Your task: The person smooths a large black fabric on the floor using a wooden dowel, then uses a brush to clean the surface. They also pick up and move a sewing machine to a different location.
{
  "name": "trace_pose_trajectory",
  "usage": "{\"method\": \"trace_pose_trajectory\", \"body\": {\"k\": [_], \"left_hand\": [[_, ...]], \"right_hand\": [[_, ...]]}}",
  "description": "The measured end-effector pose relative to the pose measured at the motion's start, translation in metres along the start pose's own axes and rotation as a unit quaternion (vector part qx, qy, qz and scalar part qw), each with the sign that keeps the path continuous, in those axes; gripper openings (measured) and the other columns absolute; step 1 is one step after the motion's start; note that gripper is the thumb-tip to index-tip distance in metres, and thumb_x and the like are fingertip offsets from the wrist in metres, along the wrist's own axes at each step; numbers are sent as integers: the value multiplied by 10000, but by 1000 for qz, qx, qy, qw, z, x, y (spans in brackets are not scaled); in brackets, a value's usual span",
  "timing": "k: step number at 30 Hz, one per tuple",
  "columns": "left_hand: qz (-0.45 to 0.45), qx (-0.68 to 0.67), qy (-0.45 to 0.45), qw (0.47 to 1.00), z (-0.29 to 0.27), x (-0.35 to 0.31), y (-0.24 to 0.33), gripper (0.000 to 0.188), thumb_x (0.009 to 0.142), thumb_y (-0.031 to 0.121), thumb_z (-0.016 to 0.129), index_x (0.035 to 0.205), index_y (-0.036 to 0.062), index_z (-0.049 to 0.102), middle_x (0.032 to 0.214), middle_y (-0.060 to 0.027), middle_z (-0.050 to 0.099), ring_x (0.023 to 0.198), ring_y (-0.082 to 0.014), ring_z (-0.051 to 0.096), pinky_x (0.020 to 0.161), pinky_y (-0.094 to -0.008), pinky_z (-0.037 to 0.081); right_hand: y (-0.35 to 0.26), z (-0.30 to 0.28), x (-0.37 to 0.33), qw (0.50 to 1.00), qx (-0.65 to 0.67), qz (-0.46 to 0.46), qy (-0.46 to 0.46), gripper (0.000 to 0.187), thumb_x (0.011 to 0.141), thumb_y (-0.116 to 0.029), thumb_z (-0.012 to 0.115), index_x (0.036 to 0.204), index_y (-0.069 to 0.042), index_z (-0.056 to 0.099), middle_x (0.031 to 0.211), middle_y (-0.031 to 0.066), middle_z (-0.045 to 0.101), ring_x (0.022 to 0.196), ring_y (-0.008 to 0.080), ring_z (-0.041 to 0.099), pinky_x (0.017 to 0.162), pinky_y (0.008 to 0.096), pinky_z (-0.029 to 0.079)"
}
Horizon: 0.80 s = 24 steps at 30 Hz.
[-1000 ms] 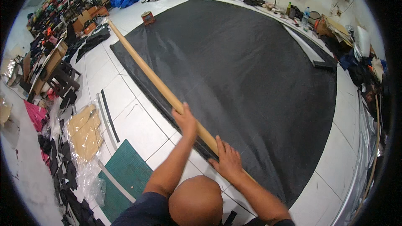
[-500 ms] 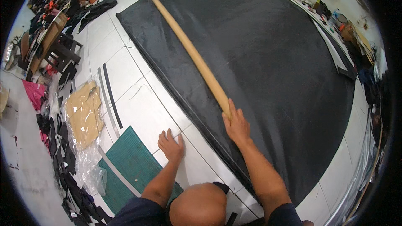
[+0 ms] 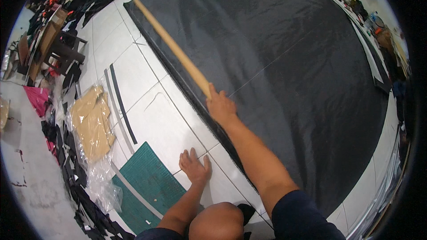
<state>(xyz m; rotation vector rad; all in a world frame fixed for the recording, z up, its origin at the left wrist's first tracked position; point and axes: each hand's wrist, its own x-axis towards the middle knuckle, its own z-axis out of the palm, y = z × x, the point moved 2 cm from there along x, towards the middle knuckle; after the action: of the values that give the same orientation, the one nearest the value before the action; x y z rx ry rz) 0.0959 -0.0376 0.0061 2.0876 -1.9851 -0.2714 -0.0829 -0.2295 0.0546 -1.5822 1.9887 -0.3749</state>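
Observation:
A long tan tube lies slantwise over a big sheet of black material spread on the floor. My right hand is wrapped round the tube's near end, close to the sheet's left edge. The far end of the tube reaches the sheet's far left corner. On the white tiles left of the sheet, my left hand rests flat with its fingers spread, holding nothing. Just left of that hand lies a green cutting mat with a metal ruler across it.
A clear plastic bag with tan pieces lies left of a black strip. Black scraps line the left wall. A dark stool stands farther off. Clear plastic sheeting runs along the right side.
My right hand has shifted the tube leftward, closer to the black sheet's left edge. My left hand stays on the tiles. The view has moved a little.

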Motion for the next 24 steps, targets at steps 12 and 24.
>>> {"method": "trace_pose_trajectory", "body": {"k": [12,24], "left_hand": [[23,10,45,999,3,-3,-9,585,875,332,618,1331,3,455,1359,-243,413,1296,-395,338,1077,-507,244],[210,-52,25,976,15,94,138,583,935,337,514,1391,-12,415,1473,-284,322,1397,-429,251,1149,-504,178]], "right_hand": [[101,-51,-160,998,22,37,48,585,937,-354,534,1472,-239,326,1091,168,564,1010,366,593,821,527,481],[179,-46,-285,977,-112,11,183,617,866,-374,641,1427,-218,436,1025,122,534,864,285,539,799,437,407]]}}
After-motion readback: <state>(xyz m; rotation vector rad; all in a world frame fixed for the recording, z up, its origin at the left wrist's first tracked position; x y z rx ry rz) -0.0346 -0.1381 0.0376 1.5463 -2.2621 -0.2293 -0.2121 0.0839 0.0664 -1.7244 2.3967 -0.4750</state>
